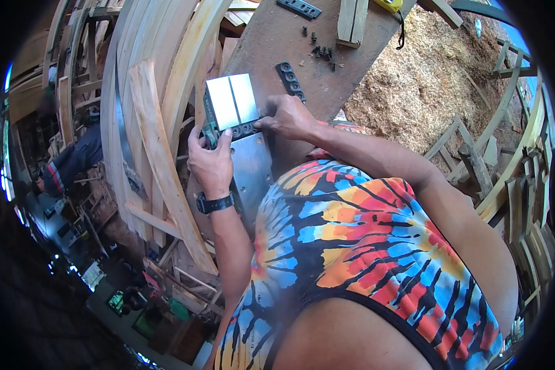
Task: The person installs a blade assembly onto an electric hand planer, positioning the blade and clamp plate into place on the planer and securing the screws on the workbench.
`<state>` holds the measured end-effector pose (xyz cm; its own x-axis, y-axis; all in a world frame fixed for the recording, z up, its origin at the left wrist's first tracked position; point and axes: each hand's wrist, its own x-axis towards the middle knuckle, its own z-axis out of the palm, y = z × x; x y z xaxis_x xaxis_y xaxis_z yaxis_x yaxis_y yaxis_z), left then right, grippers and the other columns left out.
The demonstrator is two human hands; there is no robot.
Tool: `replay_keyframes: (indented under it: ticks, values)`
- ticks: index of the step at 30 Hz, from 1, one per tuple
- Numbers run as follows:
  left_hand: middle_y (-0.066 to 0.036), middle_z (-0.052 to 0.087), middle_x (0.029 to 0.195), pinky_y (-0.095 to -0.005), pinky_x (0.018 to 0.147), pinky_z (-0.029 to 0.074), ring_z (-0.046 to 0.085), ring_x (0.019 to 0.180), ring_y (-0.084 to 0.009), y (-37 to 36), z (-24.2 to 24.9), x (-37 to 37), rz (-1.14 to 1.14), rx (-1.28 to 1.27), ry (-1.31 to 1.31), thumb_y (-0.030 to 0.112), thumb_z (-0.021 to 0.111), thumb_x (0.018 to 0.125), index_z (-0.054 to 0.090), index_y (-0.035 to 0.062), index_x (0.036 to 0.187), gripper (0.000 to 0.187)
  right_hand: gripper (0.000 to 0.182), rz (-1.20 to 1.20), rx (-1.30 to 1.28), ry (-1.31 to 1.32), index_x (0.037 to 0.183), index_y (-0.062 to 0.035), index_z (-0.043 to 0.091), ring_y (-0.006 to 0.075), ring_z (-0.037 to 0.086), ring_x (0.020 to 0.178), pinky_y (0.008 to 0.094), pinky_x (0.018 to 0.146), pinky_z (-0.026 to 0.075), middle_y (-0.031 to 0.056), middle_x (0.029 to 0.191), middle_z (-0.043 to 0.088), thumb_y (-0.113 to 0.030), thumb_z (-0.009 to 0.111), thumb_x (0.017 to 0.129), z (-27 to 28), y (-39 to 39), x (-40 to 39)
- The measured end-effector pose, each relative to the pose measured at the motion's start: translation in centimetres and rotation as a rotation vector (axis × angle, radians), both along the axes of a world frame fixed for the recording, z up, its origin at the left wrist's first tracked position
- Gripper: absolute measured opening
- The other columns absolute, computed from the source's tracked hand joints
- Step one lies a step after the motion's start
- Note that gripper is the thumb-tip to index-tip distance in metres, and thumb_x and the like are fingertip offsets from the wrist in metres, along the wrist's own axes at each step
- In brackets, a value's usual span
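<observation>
An upturned power planer [253,166] with bright metal sole plates and a green body edge lies on a board. A black bar with round holes [245,129] sits across the gap between its plates. My left hand [212,163] grips the planer's left side, its thumb at the bar's left end. At the bar's right end, my right hand [288,117] has its fingers closed and pinching; the fingertips are partly hidden. A second black bar [290,81] with holes lies just beyond my right hand. Several dark bolts [324,54] are scattered farther up the board.
The brown board [259,49] also bears another black bar [299,8], a wood block [353,23] and a yellow tape measure [388,5]. Curved planks [148,111] stand at left. Wood shavings [407,86] cover the ground at right. A person in dark clothing [77,160] appears far left.
</observation>
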<state>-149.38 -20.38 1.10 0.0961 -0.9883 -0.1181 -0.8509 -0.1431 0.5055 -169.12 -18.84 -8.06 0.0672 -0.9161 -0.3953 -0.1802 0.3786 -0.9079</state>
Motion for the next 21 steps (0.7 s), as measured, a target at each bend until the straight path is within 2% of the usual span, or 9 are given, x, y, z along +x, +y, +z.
replay_keyframes:
  ticks: [5, 8, 13, 17, 20, 21]
  values:
    - [-0.026, 0.073, 0.1, -0.0408, 0.083, 0.056, 0.074, 0.09, -0.0328, 0.1, 0.8, -0.9, 0.046, 0.055, 0.09, 0.026, 0.083, 0.082, 0.055, -0.0089, 0.134, 0.07, 0.036, -0.007, -0.001, 0.004, 0.092, 0.004, 0.072, 0.0288, 0.073, 0.08, 0.04, 0.074, 0.055, 0.0201, 0.085, 0.074, -0.027, 0.085, 0.08, -0.3, 0.0, 0.0]
    - [-0.025, 0.073, 0.101, -0.0412, 0.083, 0.056, 0.074, 0.09, -0.0326, 0.2, 1.7, -1.8, 0.063, 0.074, 0.094, 0.026, 0.083, 0.082, 0.055, -0.0089, 0.135, 0.069, 0.04, -0.014, 0.0, -0.022, 0.092, 0.0033, 0.072, 0.0326, 0.072, 0.082, 0.0419, 0.076, 0.055, 0.0216, 0.086, 0.073, -0.032, 0.085, 0.079, -0.8, 0.1, 0.1]
    - [-0.028, 0.072, 0.105, -0.0446, 0.089, 0.054, 0.072, 0.097, -0.039, 0.3, 0.3, -0.4, -0.043, -0.026, -0.074, 0.028, 0.08, 0.084, 0.057, -0.009, 0.132, 0.064, 0.037, 0.016, 0.008, -0.022, 0.091, 0.0029, 0.072, 0.0291, 0.072, 0.08, 0.0407, 0.074, 0.055, 0.0197, 0.084, 0.073, -0.03, 0.084, 0.081, -0.5, 0.0, -0.4]
    - [-0.03, 0.071, 0.11, -0.047, 0.094, 0.052, 0.069, 0.104, -0.0433, 0.3, 0.2, -0.3, -0.052, -0.024, -0.069, 0.029, 0.078, 0.085, 0.06, -0.0078, 0.129, 0.06, 0.035, 0.017, 0.02, -0.024, 0.09, 0.0026, 0.072, 0.0271, 0.072, 0.078, 0.04, 0.072, 0.055, 0.0186, 0.083, 0.073, -0.03, 0.083, 0.082, -0.6, 0.1, -0.3]
    - [-0.024, 0.071, 0.103, -0.0339, 0.069, 0.059, 0.072, 0.081, -0.0225, 0.5, -0.3, -0.1, -0.135, -0.077, -0.104, 0.023, 0.077, 0.091, 0.055, -0.0137, 0.134, 0.061, 0.035, 0.013, 0.017, -0.035, 0.09, 0.0027, 0.072, 0.0273, 0.072, 0.078, 0.04, 0.072, 0.054, 0.0186, 0.083, 0.073, -0.03, 0.083, 0.082, -0.4, 0.3, -0.7]
    - [-0.024, 0.071, 0.103, -0.0338, 0.069, 0.058, 0.072, 0.08, -0.0224, 0.5, -0.2, -0.1, -0.138, -0.08, -0.112, 0.023, 0.076, 0.091, 0.055, -0.0137, 0.134, 0.06, 0.035, 0.014, 0.016, -0.035, 0.09, 0.0026, 0.072, 0.0273, 0.072, 0.078, 0.04, 0.072, 0.054, 0.0187, 0.083, 0.073, -0.03, 0.083, 0.082, -0.4, 0.3, -0.7]
